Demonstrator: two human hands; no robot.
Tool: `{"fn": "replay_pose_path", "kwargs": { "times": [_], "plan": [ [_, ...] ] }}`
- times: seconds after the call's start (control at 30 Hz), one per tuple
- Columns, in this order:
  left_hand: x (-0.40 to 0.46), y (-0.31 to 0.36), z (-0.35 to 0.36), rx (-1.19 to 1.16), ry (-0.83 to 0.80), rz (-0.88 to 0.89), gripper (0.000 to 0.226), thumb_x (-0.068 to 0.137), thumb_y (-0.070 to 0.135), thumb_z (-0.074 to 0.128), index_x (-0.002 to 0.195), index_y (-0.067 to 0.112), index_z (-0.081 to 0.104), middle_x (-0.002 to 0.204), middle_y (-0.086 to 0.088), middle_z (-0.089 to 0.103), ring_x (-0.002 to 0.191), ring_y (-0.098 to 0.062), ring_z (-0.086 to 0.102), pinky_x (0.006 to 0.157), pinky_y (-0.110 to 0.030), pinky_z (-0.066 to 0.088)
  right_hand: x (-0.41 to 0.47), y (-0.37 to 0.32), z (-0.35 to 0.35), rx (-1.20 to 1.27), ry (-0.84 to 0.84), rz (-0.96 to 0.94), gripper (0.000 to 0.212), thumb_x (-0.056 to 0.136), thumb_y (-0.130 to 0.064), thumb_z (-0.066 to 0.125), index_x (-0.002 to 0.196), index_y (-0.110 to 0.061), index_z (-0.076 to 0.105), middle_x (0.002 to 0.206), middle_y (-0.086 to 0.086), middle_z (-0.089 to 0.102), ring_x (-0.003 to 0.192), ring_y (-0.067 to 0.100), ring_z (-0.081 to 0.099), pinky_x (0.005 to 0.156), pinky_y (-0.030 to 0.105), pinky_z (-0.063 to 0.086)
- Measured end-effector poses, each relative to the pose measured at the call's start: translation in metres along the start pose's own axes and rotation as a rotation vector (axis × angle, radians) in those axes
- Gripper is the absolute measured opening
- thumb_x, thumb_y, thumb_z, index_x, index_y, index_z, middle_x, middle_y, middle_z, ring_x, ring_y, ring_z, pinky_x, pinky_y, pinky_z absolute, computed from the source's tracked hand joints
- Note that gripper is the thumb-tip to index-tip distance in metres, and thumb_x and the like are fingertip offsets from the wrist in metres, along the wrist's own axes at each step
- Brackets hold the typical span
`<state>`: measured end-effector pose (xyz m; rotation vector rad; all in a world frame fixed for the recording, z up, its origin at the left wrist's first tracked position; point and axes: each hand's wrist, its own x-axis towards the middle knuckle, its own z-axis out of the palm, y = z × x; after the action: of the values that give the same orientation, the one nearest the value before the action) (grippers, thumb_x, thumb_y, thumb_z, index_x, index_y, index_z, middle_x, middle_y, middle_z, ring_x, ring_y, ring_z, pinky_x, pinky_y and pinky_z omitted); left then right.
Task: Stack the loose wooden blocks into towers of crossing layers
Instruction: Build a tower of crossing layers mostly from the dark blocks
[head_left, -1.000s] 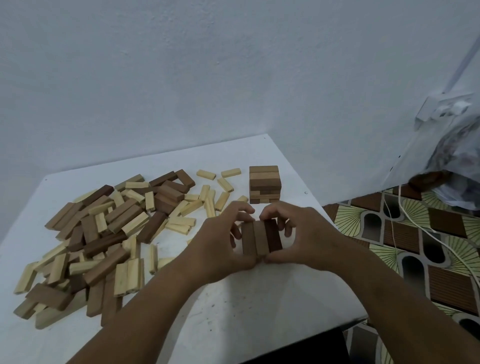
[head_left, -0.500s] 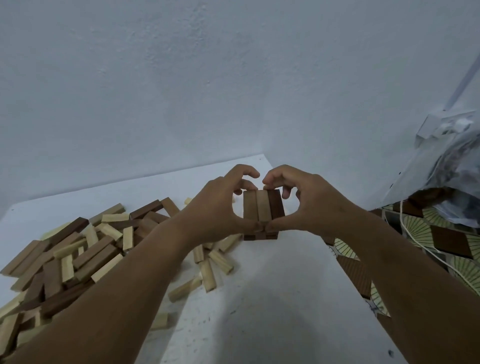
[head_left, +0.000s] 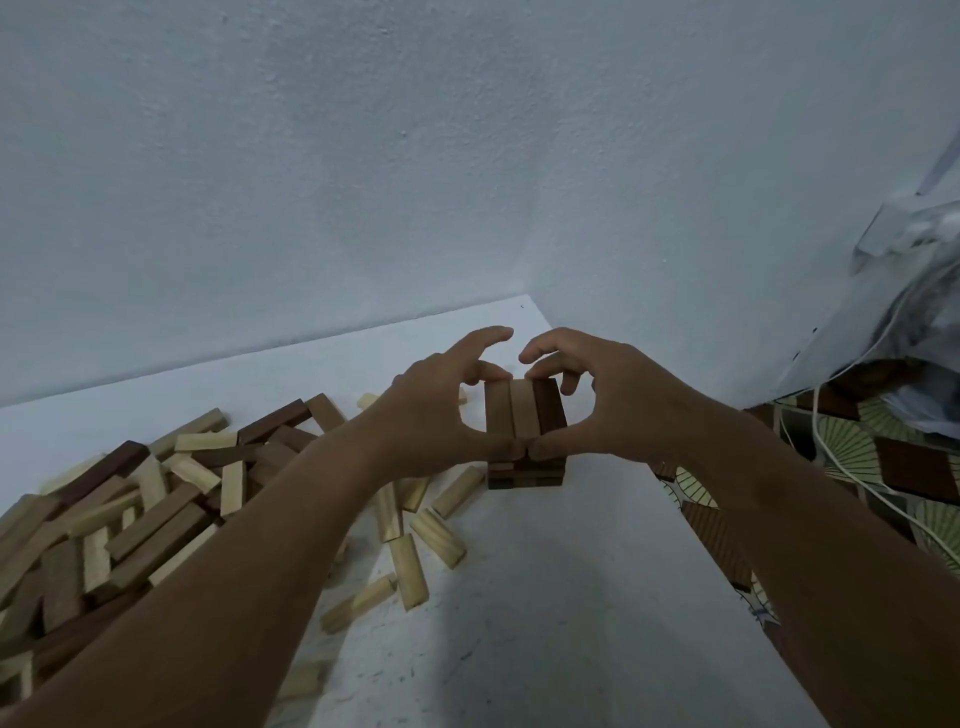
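A short tower (head_left: 524, 475) of crossed wooden layers stands on the white table (head_left: 545, 597) near its far right corner. A row of three blocks (head_left: 523, 410), two mid-brown and one dark, lies on top of it. My left hand (head_left: 431, 410) and my right hand (head_left: 608, 400) pinch this row together, thumbs meeting at its near end and curled fingers at its far end, both index fingers lifted. A big pile of loose light and dark blocks (head_left: 156, 509) covers the table's left side.
Several light blocks (head_left: 410, 566) lie scattered just left of the tower under my left forearm. The wall rises right behind the table. Past the table's right edge are a patterned floor (head_left: 841, 447), a white cable (head_left: 826, 452) and a plastic bag (head_left: 924, 332).
Both hands have carried the row of three blocks from the table's near middle forward and up onto the tower. The camera has tilted up and moved closer.
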<state>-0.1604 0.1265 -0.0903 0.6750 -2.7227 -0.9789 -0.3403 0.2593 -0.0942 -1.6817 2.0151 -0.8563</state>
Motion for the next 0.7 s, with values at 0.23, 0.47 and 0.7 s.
{"fn": "replay_pose_path", "kwargs": {
  "times": [0.23,0.47,0.7],
  "plan": [
    [-0.011,-0.016,-0.004,-0.028,0.013,-0.034,0.121,0.066,0.045,0.088,0.15,0.053,0.002,0.144,0.032,0.041,0.137,0.0,0.031,0.109,-0.03,0.031,-0.015,0.009,-0.008,0.006,0.039,-0.005,0.091,0.055,-0.05,0.091,0.132,-0.046,0.043,0.13,-0.029,0.051,0.107,0.0,0.053,0.075,0.017,0.04],
    [-0.009,-0.018,0.001,-0.053,0.088,-0.008,0.11,0.071,0.029,0.087,0.153,0.043,0.014,0.127,0.029,0.058,0.124,0.008,0.045,0.097,-0.018,0.032,-0.014,0.013,0.0,0.014,0.082,-0.033,0.075,0.064,-0.039,0.089,0.129,-0.037,0.051,0.121,-0.024,0.06,0.103,0.003,0.056,0.073,0.016,0.039],
    [-0.007,-0.021,0.001,-0.053,0.093,-0.005,0.111,0.071,0.032,0.087,0.154,0.042,0.013,0.128,0.03,0.057,0.124,0.009,0.044,0.094,-0.014,0.033,-0.011,0.018,0.003,0.003,0.106,-0.039,0.069,0.067,-0.039,0.087,0.126,-0.039,0.052,0.118,-0.026,0.059,0.101,0.001,0.055,0.072,0.016,0.04]
  ]
}}
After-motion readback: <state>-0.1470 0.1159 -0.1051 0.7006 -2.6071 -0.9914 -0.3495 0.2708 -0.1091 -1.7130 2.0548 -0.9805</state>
